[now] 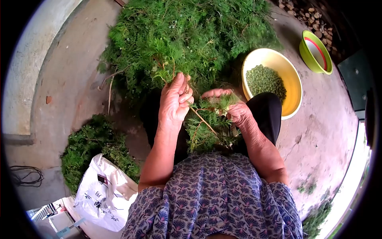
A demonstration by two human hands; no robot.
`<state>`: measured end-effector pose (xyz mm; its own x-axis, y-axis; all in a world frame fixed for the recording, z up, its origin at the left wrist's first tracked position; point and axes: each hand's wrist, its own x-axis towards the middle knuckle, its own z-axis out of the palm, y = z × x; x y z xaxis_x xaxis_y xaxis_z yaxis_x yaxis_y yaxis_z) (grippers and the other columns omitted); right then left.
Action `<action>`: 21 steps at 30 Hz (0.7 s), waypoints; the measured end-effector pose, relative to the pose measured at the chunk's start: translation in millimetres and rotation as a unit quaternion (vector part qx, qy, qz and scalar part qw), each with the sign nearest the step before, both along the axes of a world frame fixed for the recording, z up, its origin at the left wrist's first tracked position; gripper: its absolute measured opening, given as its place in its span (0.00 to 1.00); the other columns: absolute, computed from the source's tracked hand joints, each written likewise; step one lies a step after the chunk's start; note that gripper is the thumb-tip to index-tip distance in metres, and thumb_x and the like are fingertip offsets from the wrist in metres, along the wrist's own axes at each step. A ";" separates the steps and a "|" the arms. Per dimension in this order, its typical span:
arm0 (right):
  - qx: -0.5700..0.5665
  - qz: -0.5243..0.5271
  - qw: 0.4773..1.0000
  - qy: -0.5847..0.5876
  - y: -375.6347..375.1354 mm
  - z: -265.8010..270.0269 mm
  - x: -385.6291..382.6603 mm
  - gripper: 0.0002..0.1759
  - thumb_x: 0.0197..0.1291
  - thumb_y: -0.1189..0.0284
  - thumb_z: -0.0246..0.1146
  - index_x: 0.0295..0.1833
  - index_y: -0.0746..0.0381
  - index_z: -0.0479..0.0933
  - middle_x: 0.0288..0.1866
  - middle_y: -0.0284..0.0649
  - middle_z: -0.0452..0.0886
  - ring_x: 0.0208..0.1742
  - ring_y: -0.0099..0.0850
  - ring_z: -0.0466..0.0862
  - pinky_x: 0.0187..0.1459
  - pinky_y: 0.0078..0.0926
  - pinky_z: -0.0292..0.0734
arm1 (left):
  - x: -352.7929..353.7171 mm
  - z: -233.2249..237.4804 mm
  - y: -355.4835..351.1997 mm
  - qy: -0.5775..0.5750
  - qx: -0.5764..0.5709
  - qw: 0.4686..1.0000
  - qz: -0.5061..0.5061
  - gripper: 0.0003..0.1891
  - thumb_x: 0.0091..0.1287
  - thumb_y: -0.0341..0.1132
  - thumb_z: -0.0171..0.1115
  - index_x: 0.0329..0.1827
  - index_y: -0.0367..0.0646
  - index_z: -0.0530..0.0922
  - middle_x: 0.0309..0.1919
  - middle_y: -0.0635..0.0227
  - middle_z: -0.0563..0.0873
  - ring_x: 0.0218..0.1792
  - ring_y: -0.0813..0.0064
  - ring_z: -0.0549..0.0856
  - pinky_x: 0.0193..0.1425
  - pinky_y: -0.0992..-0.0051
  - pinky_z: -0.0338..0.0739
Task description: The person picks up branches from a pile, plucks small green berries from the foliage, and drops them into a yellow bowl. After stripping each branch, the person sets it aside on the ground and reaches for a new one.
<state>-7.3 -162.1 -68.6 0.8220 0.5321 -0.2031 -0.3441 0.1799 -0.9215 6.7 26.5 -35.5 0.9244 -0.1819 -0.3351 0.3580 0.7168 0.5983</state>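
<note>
My left hand (173,99) is closed around the stem of a leafy conifer branch (205,121), which slants down across my lap. My right hand (238,111) has its fingers curled at a side sprig of that branch, among pale green bits; foliage partly hides the fingertips. Just beyond my right knee, a yellow basin (293,101) holds many small round green cones or berries (264,81). A large heap of cut conifer branches (191,36) lies in front of my hands.
A smaller pile of conifer sprigs (89,139) lies at left, beside a white woven sack (105,195) with dark lettering. A green basin with a red band (306,51) stands far right, near chopped firewood (316,24). A black cable coil (26,176) is at far left.
</note>
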 end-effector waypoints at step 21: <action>-0.043 -0.222 0.967 0.115 -3.1 -18.8 -10.4 0.05 0.61 0.70 0.59 0.41 0.59 0.75 0.29 0.29 0.79 0.20 0.14 0.70 0.20 0.11 0.66 | -34.2 -41.7 -34.5 0.018 0.206 0.978 -0.035 0.10 0.59 0.35 0.65 0.36 0.37 0.77 0.27 0.65 0.82 0.26 0.74 0.82 0.30 0.71 0.79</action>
<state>-17.6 -165.2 -87.5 0.8939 0.1103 -0.4345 -0.4473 0.2835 -0.8483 -27.6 -8.0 -77.3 0.9009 -0.0879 -0.4251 0.4237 0.3908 0.8171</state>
